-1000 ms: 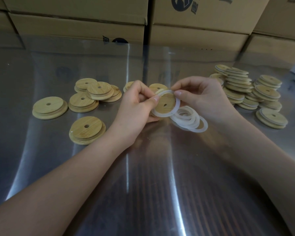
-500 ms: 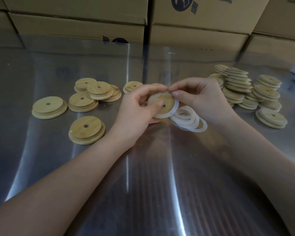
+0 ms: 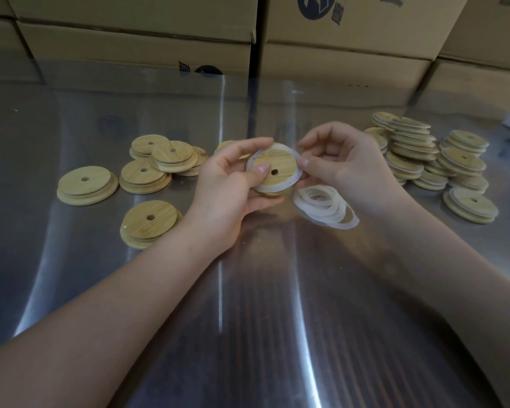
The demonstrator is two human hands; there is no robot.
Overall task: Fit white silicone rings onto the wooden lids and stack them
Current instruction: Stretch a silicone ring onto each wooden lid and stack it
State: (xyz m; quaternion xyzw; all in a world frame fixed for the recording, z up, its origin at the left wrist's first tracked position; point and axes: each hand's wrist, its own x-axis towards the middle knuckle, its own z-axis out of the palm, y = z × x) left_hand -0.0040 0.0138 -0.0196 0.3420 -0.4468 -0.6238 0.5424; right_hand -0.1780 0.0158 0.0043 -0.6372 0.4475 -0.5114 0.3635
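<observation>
Surface: steel table [image 3: 248,334].
Hands: left hand [image 3: 227,184] grips held lid [image 3: 277,167]; right hand [image 3: 345,166] pinches its ring [image 3: 280,149].
Done: ringed stacks [image 3: 409,148], right of held lid.
Left: bare lids [image 3: 147,175], left of it.

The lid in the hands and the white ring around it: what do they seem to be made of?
The lid looks like bamboo or light wood, matte: pale yellow with straight grain lines. The ring looks like silicone or soft rubber: milky white, thin, without shine.
</observation>
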